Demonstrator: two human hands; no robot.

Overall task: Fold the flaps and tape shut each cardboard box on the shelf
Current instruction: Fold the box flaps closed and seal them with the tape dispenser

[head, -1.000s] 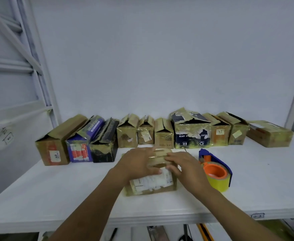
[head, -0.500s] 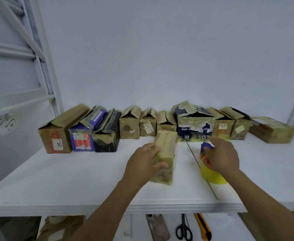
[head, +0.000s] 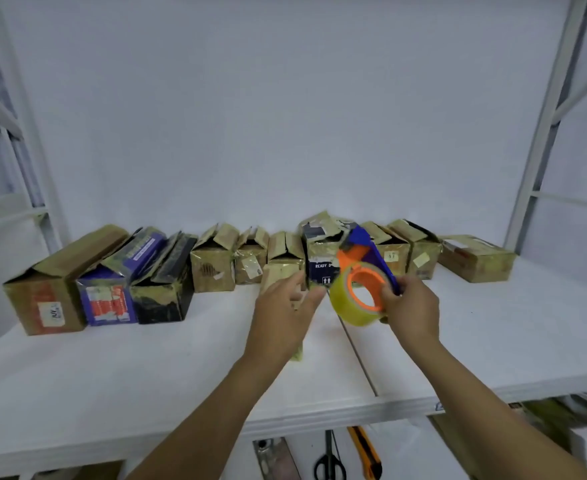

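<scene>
Taping appears under way: right hand (head: 411,306) grips the tape dispenser (head: 342,301) above the shelf (head: 112,375); left hand (head: 281,317), fingers straight, covers the front box (head: 280,271). Next move probably calls for seating tape across its top flaps.

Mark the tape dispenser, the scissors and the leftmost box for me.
tape dispenser (head: 339,300): head view, on the yellow roll's outer face.
scissors (head: 328,452): head view, on the blades near the pivot.
leftmost box (head: 44,301): head view, on its front face.
</scene>
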